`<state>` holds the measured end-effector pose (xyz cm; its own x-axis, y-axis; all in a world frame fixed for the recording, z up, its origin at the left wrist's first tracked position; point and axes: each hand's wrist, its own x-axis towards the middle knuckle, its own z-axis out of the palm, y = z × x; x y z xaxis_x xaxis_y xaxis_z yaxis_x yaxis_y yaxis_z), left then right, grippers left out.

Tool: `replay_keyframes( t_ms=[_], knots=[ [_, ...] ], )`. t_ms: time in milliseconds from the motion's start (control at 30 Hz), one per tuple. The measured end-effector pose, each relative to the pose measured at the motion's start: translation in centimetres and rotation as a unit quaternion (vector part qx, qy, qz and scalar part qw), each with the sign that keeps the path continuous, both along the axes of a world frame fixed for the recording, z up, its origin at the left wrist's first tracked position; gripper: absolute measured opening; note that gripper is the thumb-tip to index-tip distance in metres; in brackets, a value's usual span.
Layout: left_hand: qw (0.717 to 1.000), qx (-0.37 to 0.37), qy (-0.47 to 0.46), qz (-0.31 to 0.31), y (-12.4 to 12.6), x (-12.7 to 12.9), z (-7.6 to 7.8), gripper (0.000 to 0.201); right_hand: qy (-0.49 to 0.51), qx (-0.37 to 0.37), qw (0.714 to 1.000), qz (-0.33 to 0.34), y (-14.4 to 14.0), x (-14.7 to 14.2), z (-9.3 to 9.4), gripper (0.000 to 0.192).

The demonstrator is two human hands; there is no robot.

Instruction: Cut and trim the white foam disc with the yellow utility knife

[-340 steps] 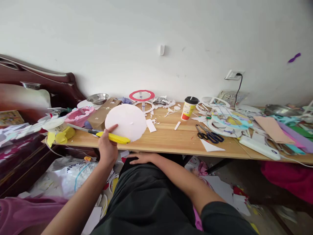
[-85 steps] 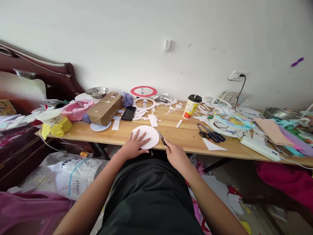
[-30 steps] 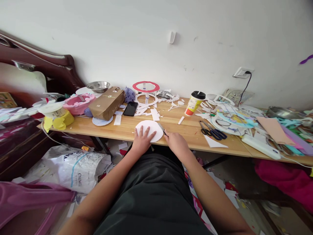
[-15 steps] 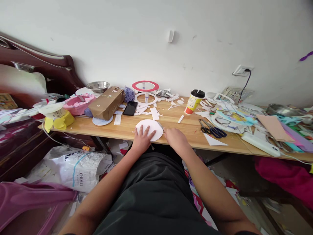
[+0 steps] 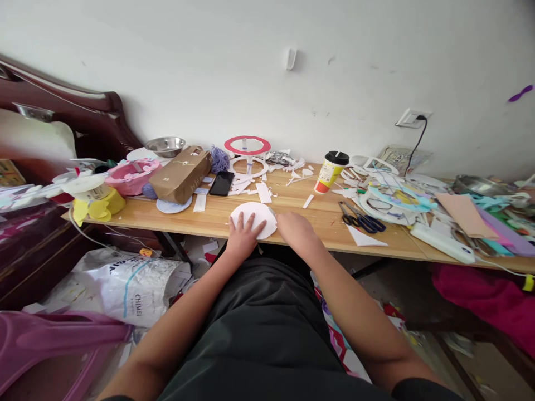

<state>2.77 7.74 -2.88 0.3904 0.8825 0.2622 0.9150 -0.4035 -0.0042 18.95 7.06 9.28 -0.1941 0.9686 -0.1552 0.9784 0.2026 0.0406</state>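
On the wooden tabletop's front edge lies a round white disc (image 5: 267,214), flat, of paper or foam board. My left hand (image 5: 244,236) presses on it with the fingers spread. At the disc's right edge my right hand (image 5: 297,231) is closed around a small knife, mostly hidden in the fist; only a bit of thin grey blade shows beside the rim. A narrow white strip (image 5: 308,201) lies beyond my right hand. Farther right are two pairs of dark-handled scissors (image 5: 363,220) and a white triangular scrap (image 5: 366,237).
Behind the disc stand a red-topped ring frame (image 5: 247,145), a black phone (image 5: 221,183) and a brown paper bag (image 5: 181,175). A lidded cup (image 5: 330,172) stands near the wall. White scraps lie about. A white glue gun or power tool (image 5: 443,243) lies right, its cord trailing.
My right hand and the knife have shifted slightly along the disc's right edge, and less of the blade shows. My left hand stays spread on the disc. The view has tilted slightly.
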Motion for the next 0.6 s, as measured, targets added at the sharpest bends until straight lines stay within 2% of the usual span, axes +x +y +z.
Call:
replay_keyframes(
  t_ms=[200, 600],
  knots=[
    [1.000, -0.024, -0.008, 0.012, 0.1, 0.3, 0.1, 0.060, -0.006, 0.011, 1.000, -0.023, -1.8, -0.6, -1.3, 0.038],
    [0.999, -0.036, -0.014, 0.012, -0.1, 0.4, 0.8, 0.057, -0.008, 0.002, 0.999, -0.031, -3.8, 0.1, -2.1, 0.040]
  ],
)
